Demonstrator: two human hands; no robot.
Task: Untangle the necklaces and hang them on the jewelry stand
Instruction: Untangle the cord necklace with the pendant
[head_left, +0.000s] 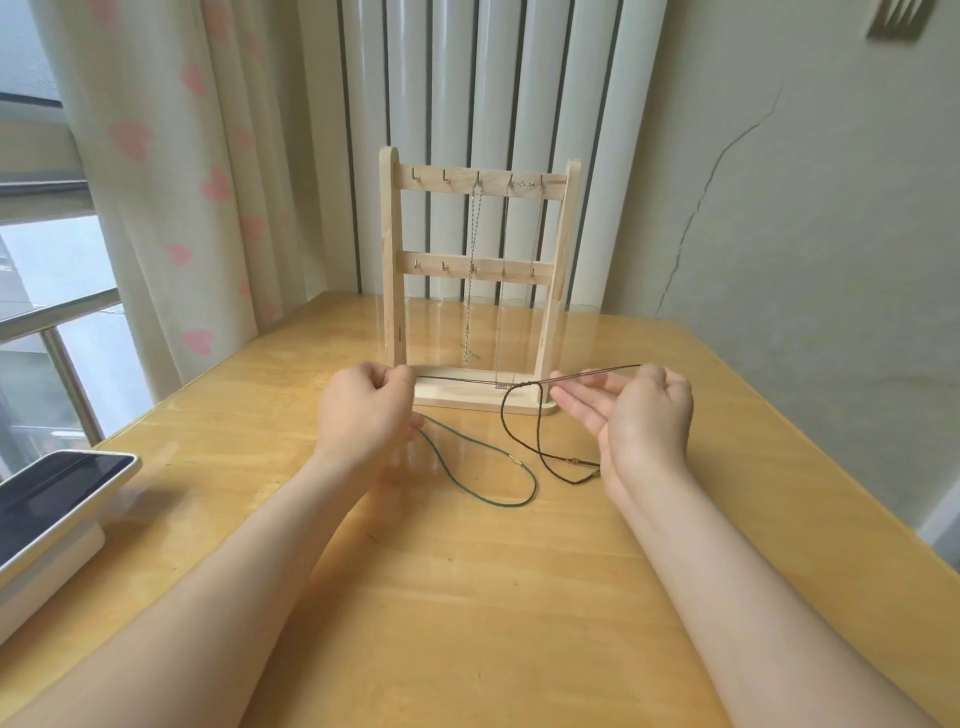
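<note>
A glossy yellow wooden worktop (467, 597) is set into a room corner, with a tablet (52, 499) lying at its 9 o'clock edge. Nearest, a green necklace (470, 486) is laid slack on the wood, its long loop running from 5 o'clock up toward 11 o'clock, where it vanishes beneath the left hand (363, 410); whether it is held there cannot be told. The brown necklace (572, 460) is stretched just above the worktop between both hands: one end is pinched in the curled grip of the left hand, the other between thumb and forefinger of the right hand (644, 415), whose remaining fingers are extended. Its taut run lies along the 9-to-3 o'clock line, tilted slightly up toward 3, while the spare loop sags toward 6 o'clock and the beads rest on the wood. Just behind, at 12 o'clock, the jewelry stand (390, 260) is seen upright, with chains (471, 270) already hung. If the cord is pulled harder, a remaining kink would probably be tightened; if lifted as it is, the green cord could be dragged along, and the sagging loop could be snagged on the stand's base or the hung chains. A heart-print curtain (171, 182) is at 10 o'clock.
</note>
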